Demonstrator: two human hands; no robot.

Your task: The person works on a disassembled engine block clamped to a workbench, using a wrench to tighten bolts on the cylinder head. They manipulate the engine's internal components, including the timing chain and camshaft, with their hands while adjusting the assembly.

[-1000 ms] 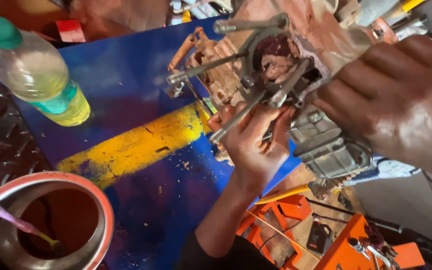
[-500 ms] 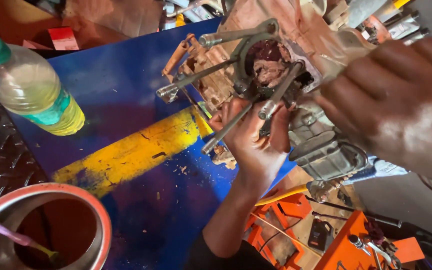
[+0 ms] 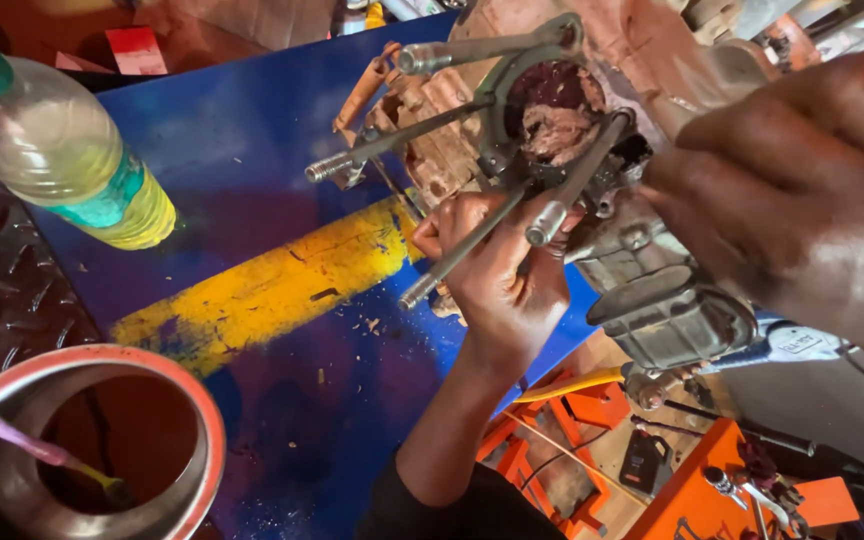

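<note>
Two hands are being kept on the engine case, far right on the blue bench: left hand clamped around its studs, right hand pressed flat on top; the view is being drawn closer, the grip unchanged.

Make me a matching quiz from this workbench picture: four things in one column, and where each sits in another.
Things:
1. bottle
2. metal bowl
3. engine part
4. orange toolbox

Places:
A. on the floor, lower right
B. bottom left corner
C. lying at top left
D. at the bench's edge, between the left hand and right hand

Pairs: 1-C, 2-B, 3-D, 4-A
</note>
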